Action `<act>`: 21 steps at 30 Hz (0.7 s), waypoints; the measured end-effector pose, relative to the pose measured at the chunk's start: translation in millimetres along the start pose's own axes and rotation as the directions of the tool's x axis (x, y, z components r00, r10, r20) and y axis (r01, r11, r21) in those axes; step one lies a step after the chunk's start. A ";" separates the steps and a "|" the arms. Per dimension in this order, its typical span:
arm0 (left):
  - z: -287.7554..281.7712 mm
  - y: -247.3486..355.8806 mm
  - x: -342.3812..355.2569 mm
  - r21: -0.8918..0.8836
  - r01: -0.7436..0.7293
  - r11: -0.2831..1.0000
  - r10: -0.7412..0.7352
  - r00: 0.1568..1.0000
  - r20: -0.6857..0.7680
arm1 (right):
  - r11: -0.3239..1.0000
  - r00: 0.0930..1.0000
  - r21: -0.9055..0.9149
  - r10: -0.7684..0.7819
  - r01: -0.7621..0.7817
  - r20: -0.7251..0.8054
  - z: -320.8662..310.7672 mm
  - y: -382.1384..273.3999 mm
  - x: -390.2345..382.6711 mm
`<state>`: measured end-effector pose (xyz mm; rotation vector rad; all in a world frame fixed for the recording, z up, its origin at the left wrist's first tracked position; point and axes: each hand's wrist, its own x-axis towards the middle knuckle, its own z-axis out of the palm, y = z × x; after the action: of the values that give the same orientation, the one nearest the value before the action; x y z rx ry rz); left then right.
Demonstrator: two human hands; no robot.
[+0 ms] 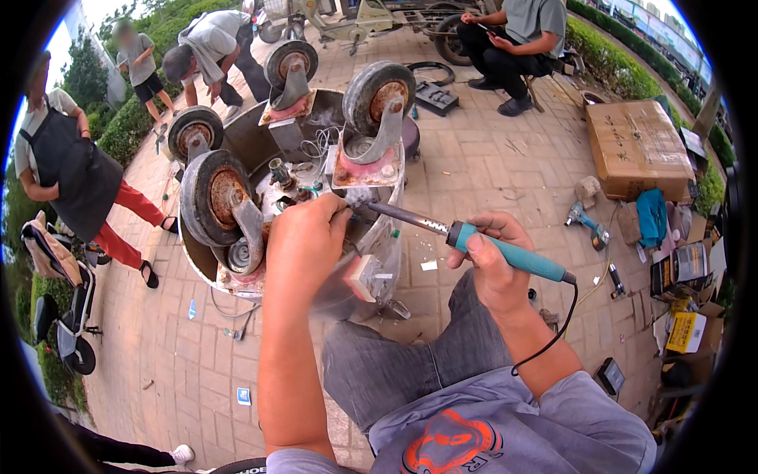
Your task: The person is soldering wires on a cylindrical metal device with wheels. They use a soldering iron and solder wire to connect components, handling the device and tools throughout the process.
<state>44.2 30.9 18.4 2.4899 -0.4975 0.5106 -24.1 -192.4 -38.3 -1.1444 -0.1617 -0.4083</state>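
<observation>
- The right hand (493,265) was closed around the teal handle of a soldering iron (474,239), thumb lying along the top of the grip, and the iron was held nearly level above the right knee.
- The iron's dark metal shaft ran up and to the left, and its tip met the work just beside the left hand's fingertips; a thin wisp of smoke rose there.
- The left hand (304,245) was pinched shut on something small at the tip, probably a wire or a strand of solder, though the view was too poor to tell which.
- The work sat in an overturned metal cart (264,142) resting on the paving, its four rusty caster wheels (213,197) pointing upward, with loose wires (320,142) tangled on its underside.
- The iron looked light and stiff and easy to steer with one hand. The only safe place to hold it was the teal handle, since the shaft and tip were hot.
- Its black cord (560,328) trailed from the handle's rear past the forearm and could tug the tip off line if it snagged.
- Whatever the left hand held seemed thin, soft and easily bent, so it called for a light pinch kept back from the heated end.
- The cart looked heavy and steady enough not to shift under the tip's light pressure.
- A cardboard box (636,146) and a cordless drill (584,220) lay well apart on the right, and other people stood or crouched beyond the cart.
</observation>
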 end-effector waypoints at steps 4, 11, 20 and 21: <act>0.7 -1.5 0.1 -0.001 -0.008 1.000 0.008 1.000 -0.008 | 1.000 1.000 -0.006 -0.003 0.003 0.007 -0.1 -0.6 0.0; 0.5 -0.9 0.0 -0.016 -0.006 1.000 0.006 1.000 -0.009 | 1.000 1.000 -0.002 0.008 -0.008 -0.001 0.1 -0.8 0.4; -0.2 -0.6 0.2 -0.015 0.001 1.000 -0.001 1.000 0.000 | 1.000 1.000 -0.004 0.008 -0.008 -0.004 -1.1 -0.2 0.2; -0.5 -0.1 0.1 -0.018 0.002 1.000 -0.002 1.000 -0.001 | 1.000 1.000 -0.004 0.007 -0.007 -0.003 -1.0 -0.1 0.1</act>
<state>44.1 31.2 18.8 2.4730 -0.4965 0.5047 -24.1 -193.4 -38.5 -1.1483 -0.1545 -0.4045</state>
